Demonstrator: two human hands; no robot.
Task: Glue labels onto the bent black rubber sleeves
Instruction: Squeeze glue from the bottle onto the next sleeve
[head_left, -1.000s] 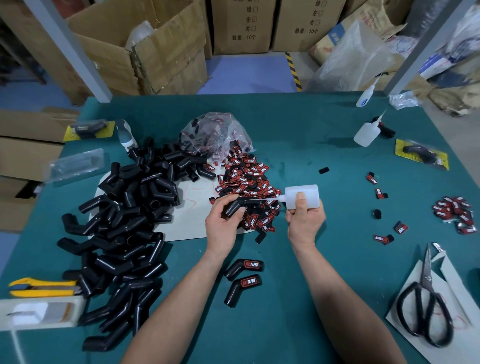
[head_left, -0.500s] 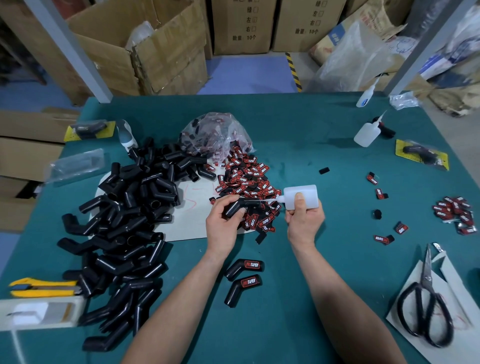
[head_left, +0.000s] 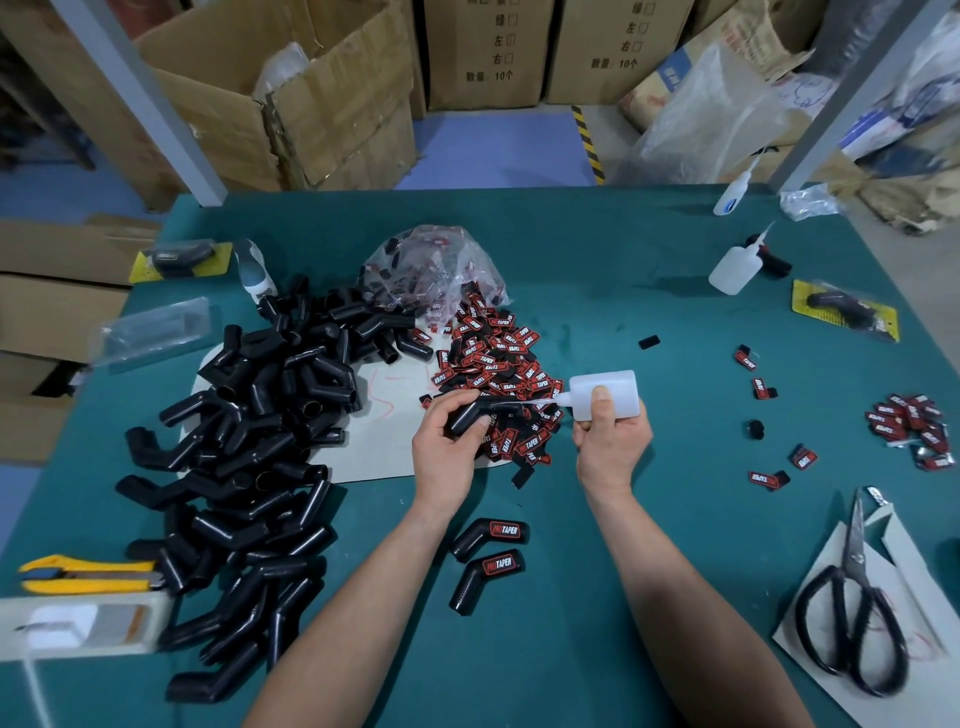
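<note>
At the label pile (head_left: 498, 358) edge, bottle (head_left: 621, 384) tip meets sleeve (head_left: 465, 418).

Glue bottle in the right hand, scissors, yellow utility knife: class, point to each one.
glue bottle (head_left: 623, 389): head view, on its translucent body.
scissors (head_left: 856, 558): head view, at the blade pivot.
yellow utility knife (head_left: 78, 586): head view, on its yellow handle.

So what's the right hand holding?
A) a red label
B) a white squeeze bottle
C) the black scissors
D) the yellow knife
B: the right hand grips the white squeeze bottle, with its thin nozzle aimed at the bent black sleeve that the left hand holds.
</note>
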